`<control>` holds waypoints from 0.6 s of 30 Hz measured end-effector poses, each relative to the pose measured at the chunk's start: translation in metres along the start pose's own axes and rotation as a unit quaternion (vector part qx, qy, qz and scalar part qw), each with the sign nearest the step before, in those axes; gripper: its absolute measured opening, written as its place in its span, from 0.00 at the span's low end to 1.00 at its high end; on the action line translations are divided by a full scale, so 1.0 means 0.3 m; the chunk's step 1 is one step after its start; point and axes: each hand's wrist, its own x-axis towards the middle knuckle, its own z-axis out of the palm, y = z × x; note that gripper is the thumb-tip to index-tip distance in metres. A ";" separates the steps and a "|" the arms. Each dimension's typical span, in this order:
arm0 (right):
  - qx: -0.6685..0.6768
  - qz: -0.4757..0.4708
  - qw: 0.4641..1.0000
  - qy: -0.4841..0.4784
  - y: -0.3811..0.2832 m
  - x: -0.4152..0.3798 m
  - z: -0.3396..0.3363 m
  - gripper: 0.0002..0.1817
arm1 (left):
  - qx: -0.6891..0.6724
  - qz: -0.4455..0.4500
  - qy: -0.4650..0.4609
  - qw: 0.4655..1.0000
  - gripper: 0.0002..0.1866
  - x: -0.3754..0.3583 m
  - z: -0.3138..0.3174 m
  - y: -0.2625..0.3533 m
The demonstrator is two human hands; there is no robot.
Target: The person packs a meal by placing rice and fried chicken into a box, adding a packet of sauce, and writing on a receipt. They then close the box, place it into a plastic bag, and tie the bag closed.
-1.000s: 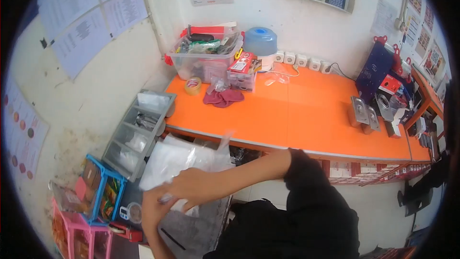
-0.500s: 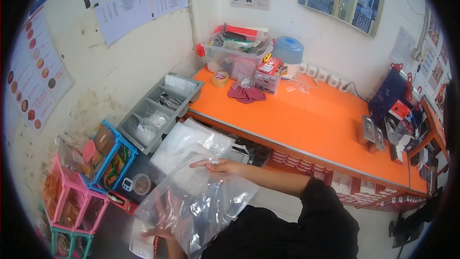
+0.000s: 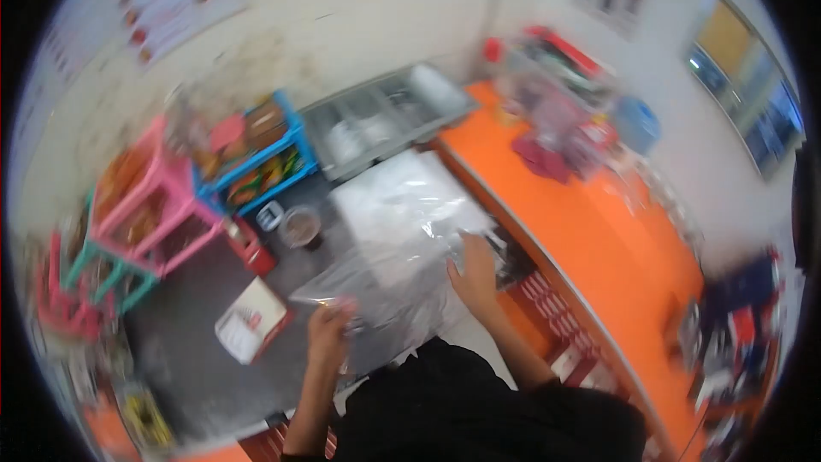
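Note:
A large clear plastic bag point(image 3: 389, 295) is spread between my two hands in front of my body. My left hand point(image 3: 328, 329) is closed on its left edge, with the fingers blurred. At the bag's right side, my right hand point(image 3: 475, 267) has its thumb apart from its fingers and the film between them. Beneath and beyond the bag lies a stack of white plastic bags point(image 3: 406, 201) on the dark tabletop. To the left of my left hand sits a white and red box point(image 3: 256, 316) with a paper slip point(image 3: 244, 335) on it.
A round clear tub point(image 3: 301, 227), a small timer point(image 3: 270, 216) and a red tape dispenser point(image 3: 250, 246) are on the dark table point(image 3: 188, 368). Behind stand pink point(image 3: 167, 197) and blue baskets point(image 3: 299, 141) and a grey divided tray point(image 3: 329, 158). An orange counter point(image 3: 556, 231) runs along the right.
My view has turned left and down. The left hand has come away from the box and paper slip, which now rest on the table. My right hand has shifted to the bag's right edge.

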 end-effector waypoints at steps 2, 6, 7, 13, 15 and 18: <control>0.092 0.006 0.996 0.011 -0.105 -0.049 0.006 0.22 | 0.026 -0.088 0.019 0.996 0.16 -0.023 0.092 -0.028; 0.474 0.216 0.800 -0.299 -0.141 -0.136 0.047 0.10 | 0.447 0.353 -0.030 0.821 0.12 -0.007 0.189 -0.215; 0.498 0.262 0.779 -0.277 -0.116 -0.116 0.039 0.08 | 0.317 0.329 0.032 0.889 0.10 -0.018 0.213 -0.192; 0.782 0.342 0.479 -0.207 0.338 0.118 -0.222 0.12 | 0.224 0.154 -0.005 0.962 0.09 -0.106 -0.005 0.136; 0.785 0.320 0.487 -0.210 0.268 0.174 -0.303 0.13 | 0.282 0.150 0.052 0.946 0.07 -0.164 -0.019 0.195; 0.622 0.369 0.665 -0.186 0.159 0.115 -0.244 0.09 | 0.322 0.243 0.157 0.901 0.03 -0.091 -0.106 0.075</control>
